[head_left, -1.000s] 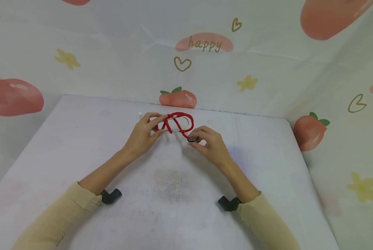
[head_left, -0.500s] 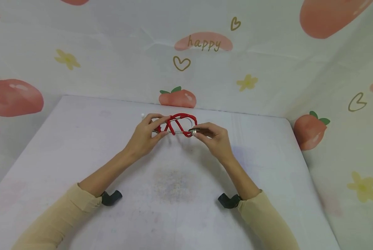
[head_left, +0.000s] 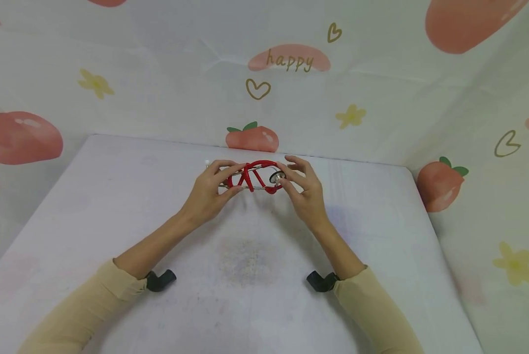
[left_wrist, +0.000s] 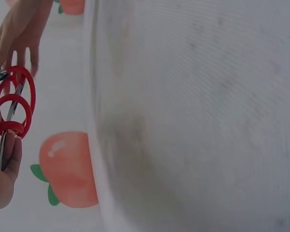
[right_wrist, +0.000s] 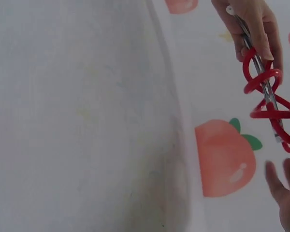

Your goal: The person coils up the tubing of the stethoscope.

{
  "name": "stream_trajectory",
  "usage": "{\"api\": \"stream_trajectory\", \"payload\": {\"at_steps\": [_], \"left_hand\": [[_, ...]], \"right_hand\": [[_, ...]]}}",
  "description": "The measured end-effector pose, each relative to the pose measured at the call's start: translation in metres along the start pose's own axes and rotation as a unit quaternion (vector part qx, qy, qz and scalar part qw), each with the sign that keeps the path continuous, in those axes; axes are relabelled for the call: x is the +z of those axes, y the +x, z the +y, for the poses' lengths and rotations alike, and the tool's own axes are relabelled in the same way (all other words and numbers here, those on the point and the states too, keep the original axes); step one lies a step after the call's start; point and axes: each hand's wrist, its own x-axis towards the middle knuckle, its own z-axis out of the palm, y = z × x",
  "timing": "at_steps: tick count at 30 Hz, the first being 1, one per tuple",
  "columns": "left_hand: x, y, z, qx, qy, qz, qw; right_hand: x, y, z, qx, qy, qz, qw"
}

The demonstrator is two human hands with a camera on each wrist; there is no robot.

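A red stethoscope [head_left: 251,176], its tubing looped around its metal ear tubes, is held above the far part of the table. My left hand [head_left: 207,189] grips its left end between thumb and fingers; a white ear tip [head_left: 207,162] sticks out behind that hand. At the other end, my right hand [head_left: 306,191] pinches the round metal chest piece [head_left: 277,177] between thumb and index finger, its other fingers spread. In the right wrist view, the tubing [right_wrist: 263,81] winds around the ear tubes. The left wrist view shows both hands at the stethoscope's ends.
The table [head_left: 246,305] has a white cover with a greyish stain in the middle. Behind it hangs a white cloth [head_left: 180,98] printed with peaches, flowers and hearts. Black angled pieces [head_left: 161,280] sit at both sleeve cuffs.
The right hand has moved up and slightly right, bringing the chest piece from below the tubing to the loop's right end. The left hand has shifted slightly right with the stethoscope.
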Motion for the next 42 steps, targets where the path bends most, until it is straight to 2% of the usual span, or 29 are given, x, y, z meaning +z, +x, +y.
{"api": "stream_trajectory", "payload": {"at_steps": [4,6,9,11,14,19,26,35,39,42], "left_hand": [[0.001,0.001,0.003,0.001,-0.005,0.007,1.0],[0.001,0.001,0.005,0.001,-0.007,0.01,0.9999],[0.002,0.002,0.007,0.002,-0.01,0.011,0.9999],[0.002,0.002,0.008,0.003,-0.011,0.012,0.9999],[0.002,0.003,0.009,0.007,-0.011,0.014,0.9998],[0.002,0.004,0.008,0.006,-0.008,0.019,0.9998],[0.005,0.006,0.008,-0.008,-0.012,0.021,0.9997],[0.011,0.007,0.007,-0.016,-0.024,0.014,0.9995],[0.012,0.007,0.008,-0.011,-0.021,0.015,0.9996],[0.013,0.007,0.008,-0.009,-0.019,0.012,0.9997]], "right_hand": [[0.004,-0.001,0.006,0.056,0.1,0.002,0.9934],[0.006,-0.001,0.01,0.073,0.137,0.021,0.9877],[0.008,-0.002,0.013,0.08,0.162,0.061,0.9816],[0.01,-0.002,0.013,0.079,0.166,0.085,0.9793],[0.011,-0.003,0.013,0.079,0.164,0.098,0.9784],[0.012,-0.003,0.014,0.087,0.174,0.094,0.9764],[0.016,-0.008,0.038,0.097,0.17,0.089,0.9766],[0.02,-0.015,0.052,0.046,0.13,0.114,0.9838],[0.021,-0.014,0.052,0.072,0.148,0.109,0.9802],[0.02,-0.013,0.05,0.094,0.131,0.09,0.9827]]}}
